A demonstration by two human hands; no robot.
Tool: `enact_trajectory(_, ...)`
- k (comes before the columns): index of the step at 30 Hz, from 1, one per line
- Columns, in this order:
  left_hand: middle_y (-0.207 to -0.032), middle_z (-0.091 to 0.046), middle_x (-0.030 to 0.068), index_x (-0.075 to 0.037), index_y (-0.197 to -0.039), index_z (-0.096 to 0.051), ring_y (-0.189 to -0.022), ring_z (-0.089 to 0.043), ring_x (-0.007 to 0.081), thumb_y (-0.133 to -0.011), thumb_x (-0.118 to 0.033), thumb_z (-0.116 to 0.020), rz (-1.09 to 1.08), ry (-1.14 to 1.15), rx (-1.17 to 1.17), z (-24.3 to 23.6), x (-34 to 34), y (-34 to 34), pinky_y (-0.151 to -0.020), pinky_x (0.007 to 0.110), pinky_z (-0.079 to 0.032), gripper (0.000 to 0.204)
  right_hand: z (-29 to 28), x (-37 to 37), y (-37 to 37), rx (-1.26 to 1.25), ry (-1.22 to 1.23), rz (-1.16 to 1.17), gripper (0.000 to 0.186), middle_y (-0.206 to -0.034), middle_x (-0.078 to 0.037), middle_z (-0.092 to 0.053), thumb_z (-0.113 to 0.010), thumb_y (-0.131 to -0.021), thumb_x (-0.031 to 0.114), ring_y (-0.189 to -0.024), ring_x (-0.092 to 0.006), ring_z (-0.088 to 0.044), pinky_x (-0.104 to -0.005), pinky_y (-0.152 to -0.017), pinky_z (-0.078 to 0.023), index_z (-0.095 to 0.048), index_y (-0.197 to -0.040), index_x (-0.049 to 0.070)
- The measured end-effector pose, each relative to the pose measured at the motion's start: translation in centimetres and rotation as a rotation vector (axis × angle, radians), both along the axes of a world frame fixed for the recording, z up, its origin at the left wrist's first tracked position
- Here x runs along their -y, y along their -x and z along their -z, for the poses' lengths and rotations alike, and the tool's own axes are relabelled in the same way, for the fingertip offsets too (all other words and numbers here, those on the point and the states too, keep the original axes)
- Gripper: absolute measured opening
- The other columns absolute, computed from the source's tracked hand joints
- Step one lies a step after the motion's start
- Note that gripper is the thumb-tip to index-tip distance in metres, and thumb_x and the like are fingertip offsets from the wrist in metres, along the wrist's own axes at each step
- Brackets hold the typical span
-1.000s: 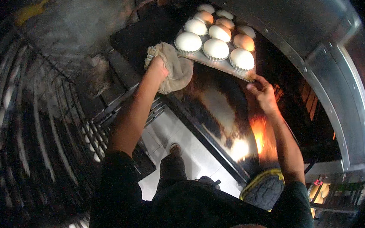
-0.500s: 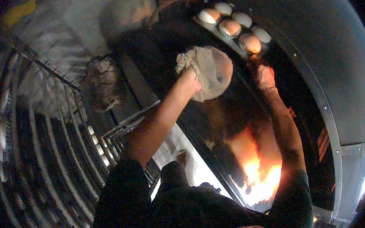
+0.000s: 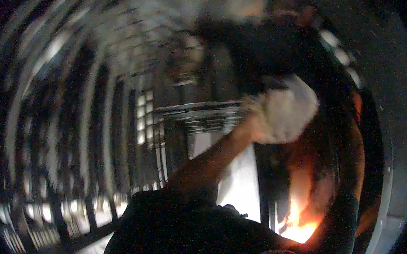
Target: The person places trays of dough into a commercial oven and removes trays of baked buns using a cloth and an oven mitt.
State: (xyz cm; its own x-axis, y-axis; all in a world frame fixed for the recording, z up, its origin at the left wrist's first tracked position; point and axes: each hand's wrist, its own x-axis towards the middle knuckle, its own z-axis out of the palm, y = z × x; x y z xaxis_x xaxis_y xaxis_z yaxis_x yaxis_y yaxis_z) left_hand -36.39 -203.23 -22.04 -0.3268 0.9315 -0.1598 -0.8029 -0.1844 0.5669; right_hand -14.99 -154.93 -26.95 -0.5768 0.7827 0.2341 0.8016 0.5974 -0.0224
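My left hand (image 3: 258, 128) is closed round a bunched pale cloth (image 3: 289, 112), which spreads out beyond my fingers over the dark surface in front of me. Over on the right, my right hand (image 3: 357, 104) is a reddish smear near the curved grey metal panel, its fingers too blurred to read. Just beyond that hand is a row of pale, rounded cakes (image 3: 337, 50); blur hides the tray under them. Whether my right hand touches this tray cannot be made out.
Tall metal racks (image 3: 86, 137) with many bars and pale pieces on their shelves fill the left side. A bright orange glow (image 3: 299, 222), like fire, shows between my arms. The grey metal panel (image 3: 399, 124) curves along the right edge. White floor (image 3: 240, 186) shows near my body.
My view has swung left, so the racks take up more of it and everything is blurred. The cloth, still in my left hand, and the cakes sit further right in the picture.
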Motion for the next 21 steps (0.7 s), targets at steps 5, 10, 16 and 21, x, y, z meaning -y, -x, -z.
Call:
enact_trajectory(5,-0.122,-0.060,0.0064,-0.012,-0.118,-0.060,-0.113,-0.055,0.0267,-0.089,-0.040,-0.056,0.031,0.037,-0.182,-1.1,7.2,-5.5,-0.098,0.044,-0.044,0.041,-3.1,8.6,3.4,-0.072,-0.056,-0.241,0.031,-0.082,-0.022,-0.066,-0.063,-0.088,0.034,-0.078,-0.0432,-0.063,-0.0486,-0.072,-0.050,-0.068,-0.094,0.004)
enact_trajectory(10,-0.121,-0.060,0.0074,-0.010,-0.117,-0.060,-0.113,-0.055,0.0267,-0.089,-0.038,-0.056,-0.078,0.086,-0.351,-1.0,17.2,-10.3,-0.099,0.043,-0.043,0.040,-16.9,31.1,13.7,0.058,0.162,-0.662,0.039,-0.081,-0.024,-0.066,-0.070,-0.083,0.034,-0.079,-0.0373,-0.066,-0.0391,-0.072,-0.052,-0.068,-0.097,-0.002)
enact_trajectory(16,-0.120,-0.059,0.0087,-0.007,-0.116,-0.059,-0.113,-0.055,0.0268,-0.088,-0.035,-0.056,-0.165,0.183,-0.631,-1.3,34.8,-17.0,-0.099,0.041,-0.042,0.040,-23.3,55.2,9.0,0.250,0.723,-1.123,0.041,-0.099,-0.018,-0.070,-0.072,-0.081,0.031,-0.084,-0.0251,-0.068,-0.0364,-0.074,-0.054,-0.067,-0.109,0.001)
enact_trajectory(21,-0.120,-0.059,0.0098,-0.005,-0.115,-0.059,-0.113,-0.055,0.0268,-0.087,-0.033,-0.057,-0.225,0.254,-0.997,1.0,47.3,-18.8,-0.100,0.040,-0.041,0.039,-28.7,75.2,1.6,0.337,0.944,-1.496,0.049,-0.110,-0.012,-0.068,-0.072,-0.083,0.026,-0.095,-0.0174,-0.067,-0.0292,-0.072,-0.054,-0.059,-0.126,0.005)
